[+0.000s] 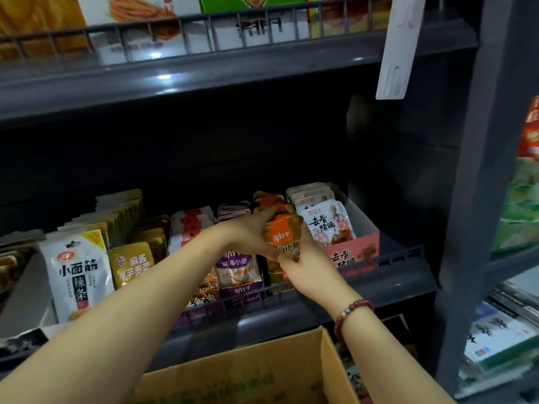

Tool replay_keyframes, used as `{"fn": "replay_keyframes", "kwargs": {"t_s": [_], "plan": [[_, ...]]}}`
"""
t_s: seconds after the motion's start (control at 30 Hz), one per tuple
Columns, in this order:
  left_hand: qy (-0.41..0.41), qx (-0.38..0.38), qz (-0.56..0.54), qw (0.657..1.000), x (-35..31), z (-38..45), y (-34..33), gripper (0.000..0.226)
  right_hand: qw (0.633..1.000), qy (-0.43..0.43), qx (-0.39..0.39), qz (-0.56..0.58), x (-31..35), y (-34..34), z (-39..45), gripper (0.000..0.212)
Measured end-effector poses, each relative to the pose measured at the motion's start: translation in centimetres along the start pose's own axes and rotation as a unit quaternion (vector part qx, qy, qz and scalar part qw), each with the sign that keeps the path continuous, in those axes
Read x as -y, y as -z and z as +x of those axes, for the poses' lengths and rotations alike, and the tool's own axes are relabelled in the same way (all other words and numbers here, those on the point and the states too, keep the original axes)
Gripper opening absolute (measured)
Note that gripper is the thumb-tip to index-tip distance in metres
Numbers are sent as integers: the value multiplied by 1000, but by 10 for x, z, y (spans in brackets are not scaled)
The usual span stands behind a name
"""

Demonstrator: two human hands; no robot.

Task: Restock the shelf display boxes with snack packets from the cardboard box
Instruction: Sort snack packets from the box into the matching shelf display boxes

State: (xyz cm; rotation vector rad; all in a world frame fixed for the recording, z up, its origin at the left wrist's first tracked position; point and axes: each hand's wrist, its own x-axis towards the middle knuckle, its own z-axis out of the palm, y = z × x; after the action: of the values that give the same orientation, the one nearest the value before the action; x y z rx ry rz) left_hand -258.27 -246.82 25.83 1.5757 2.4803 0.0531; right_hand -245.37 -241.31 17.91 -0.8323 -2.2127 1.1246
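orange snack pkts (282,236) | upright stack, over shelf display row | cardboard box (248,371) open below

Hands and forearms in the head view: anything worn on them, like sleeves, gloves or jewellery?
No gloves and no sleeves in view: both forearms are bare. The right hand has a bracelet of dark red round beads, with one bluish bead, at the wrist. The left hand and its wrist carry nothing.

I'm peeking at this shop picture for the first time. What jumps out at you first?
Two bare arms reach to the middle of the shelf, where the left hand and right hand hold a stack of orange-and-gold snack packets together over a display row. A red bead bracelet circles the right wrist. An open cardboard box sits at the bottom, and a big white packet stands at the left.
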Motion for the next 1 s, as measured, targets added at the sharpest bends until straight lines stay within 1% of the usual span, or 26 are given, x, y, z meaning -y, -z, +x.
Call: {"fn": "replay_keyframes", "kwargs": {"t_s": [0.1, 0.17, 0.23, 0.3, 0.33, 0.43, 0.57, 0.7, 0.8, 1.0], "plan": [[-6, -10, 17, 1000, 1, 1, -1, 108, 1000, -23, -2, 3, 7, -2, 4, 90], [-8, -9, 20, 1000, 0, 2, -1, 108, 1000, -27, -16, 0, 9, -5, 10, 89], [-9, -7, 16, 1000, 0, 4, -1, 111, 999, -28, -29, 17, 16, -1, 12, 77], [-10, -10, 10, 1000, 1, 5, -1, 113, 996, -45, -23, 70, 20, 5, 15, 62], [-11, -9, 3, 1000, 2, 5, -1, 114, 994, -49, -17, 97, 22, 9, 15, 58], [-10, -8, -19, 1000, 5, 5, 1, 113, 987, -35, -11, 154, 24, 13, 16, 60], [-31, -24, -2, 999, 3, 3, 1, 108, 989, -21, 4, 145, 26, 10, 15, 68], [-17, -1, 15, 1000, 3, 5, -2, 114, 992, -21, 3, 127, 26, 14, 17, 65], [-8, 13, 26, 1000, 2, 7, -2, 115, 991, -32, 10, 133, 27, 15, 20, 65], [-2, 5, 24, 1000, 3, 8, -3, 118, 982, -40, 2, 183, 26, 12, 25, 51]]}}
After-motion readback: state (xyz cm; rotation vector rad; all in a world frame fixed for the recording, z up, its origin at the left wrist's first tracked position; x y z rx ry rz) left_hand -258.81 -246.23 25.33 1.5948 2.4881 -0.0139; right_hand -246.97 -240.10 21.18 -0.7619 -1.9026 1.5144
